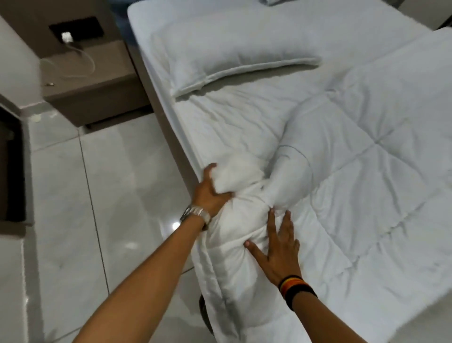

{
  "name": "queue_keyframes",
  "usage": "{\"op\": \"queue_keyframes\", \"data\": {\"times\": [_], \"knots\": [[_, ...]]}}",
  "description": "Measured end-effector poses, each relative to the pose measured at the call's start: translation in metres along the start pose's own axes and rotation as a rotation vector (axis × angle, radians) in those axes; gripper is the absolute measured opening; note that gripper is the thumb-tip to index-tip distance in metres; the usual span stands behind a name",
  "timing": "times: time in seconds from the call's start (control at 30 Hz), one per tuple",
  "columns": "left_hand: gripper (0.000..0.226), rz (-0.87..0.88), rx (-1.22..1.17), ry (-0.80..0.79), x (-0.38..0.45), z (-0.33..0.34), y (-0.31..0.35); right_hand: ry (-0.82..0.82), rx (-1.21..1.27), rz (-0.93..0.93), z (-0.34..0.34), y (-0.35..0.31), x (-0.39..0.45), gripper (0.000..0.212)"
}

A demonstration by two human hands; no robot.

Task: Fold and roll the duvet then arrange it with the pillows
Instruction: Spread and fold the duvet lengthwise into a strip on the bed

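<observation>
A white quilted duvet (367, 151) lies spread over the right part of the bed, its near corner bunched and hanging over the bed's left edge. My left hand (210, 191), with a watch on the wrist, grips a bunched fold of the duvet at the mattress edge. Just to its right, my right hand (278, 244) presses flat on the bunched duvet with fingers spread. One white pillow (227, 56) lies flat near the head of the bed. A corner of a second white item (269, 2) shows at the top edge; I cannot tell what it is.
The white mattress sheet (220, 117) is bare between pillow and duvet. A brown bedside shelf (85, 80) with a charger and white cable (73, 46) stands at the upper left. Glossy grey floor tiles (110, 195) run along the bed's left side.
</observation>
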State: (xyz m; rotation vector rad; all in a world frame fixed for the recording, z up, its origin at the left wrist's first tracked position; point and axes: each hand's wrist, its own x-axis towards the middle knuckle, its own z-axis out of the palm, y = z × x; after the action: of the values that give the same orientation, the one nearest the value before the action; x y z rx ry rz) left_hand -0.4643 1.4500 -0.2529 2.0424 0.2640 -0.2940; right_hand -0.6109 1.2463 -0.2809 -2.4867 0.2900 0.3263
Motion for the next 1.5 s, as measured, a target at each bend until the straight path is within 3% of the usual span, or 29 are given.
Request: {"op": "queue_keyframes", "data": {"times": [0.07, 0.13, 0.23, 0.3, 0.53, 0.73, 0.87, 0.97, 1.13, 1.23, 1.3, 1.4, 1.5], "knots": [[0.090, 0.051, -0.078, 0.329, -0.027, -0.044, 0.004, 0.102, 0.070, -0.069, -0.008, -0.018, -0.005, 0.099], [0.099, -0.057, -0.039, 0.468, -0.048, -0.082, -0.011, 0.114, 0.041, -0.132, -0.006, -0.034, -0.006, 0.092], [0.126, -0.350, 0.044, 0.345, -0.051, -0.102, -0.052, -0.144, -0.129, -0.027, 0.015, -0.041, -0.005, 0.083], [0.131, -0.386, 0.167, 0.240, -0.043, -0.103, -0.063, -0.219, -0.154, 0.058, 0.027, -0.044, -0.010, 0.082], [0.124, -0.049, 0.314, -0.063, 0.072, -0.061, -0.040, -0.028, -0.129, 0.192, 0.025, -0.046, 0.034, 0.082], [0.155, -0.073, 0.403, -0.208, 0.189, -0.032, -0.033, -0.034, -0.205, 0.408, 0.072, -0.045, 0.086, 0.083], [0.120, -0.004, 0.467, -0.348, 0.211, -0.038, -0.022, 0.047, -0.171, 0.490, 0.089, -0.079, 0.115, 0.082], [0.109, 0.034, 0.425, -0.280, 0.230, -0.055, -0.015, 0.129, -0.174, 0.419, 0.095, -0.100, 0.125, 0.076], [0.120, 0.021, 0.517, -0.162, 0.235, -0.056, -0.030, 0.099, -0.140, 0.429, 0.104, -0.095, 0.094, 0.073], [0.120, 0.203, 0.652, -0.017, 0.201, -0.029, -0.031, 0.222, -0.058, 0.555, 0.089, -0.076, 0.043, 0.069], [0.106, 0.394, 0.756, -0.055, 0.163, -0.007, -0.028, 0.364, 0.016, 0.716, 0.082, -0.052, -0.002, 0.069], [0.095, 0.675, 0.775, -0.321, 0.090, 0.038, -0.034, 0.507, 0.096, 0.994, 0.078, -0.007, -0.081, 0.072], [0.091, 0.831, 0.756, -0.582, 0.019, 0.087, -0.048, 0.560, 0.195, 1.181, 0.074, 0.035, -0.136, 0.077]]}}
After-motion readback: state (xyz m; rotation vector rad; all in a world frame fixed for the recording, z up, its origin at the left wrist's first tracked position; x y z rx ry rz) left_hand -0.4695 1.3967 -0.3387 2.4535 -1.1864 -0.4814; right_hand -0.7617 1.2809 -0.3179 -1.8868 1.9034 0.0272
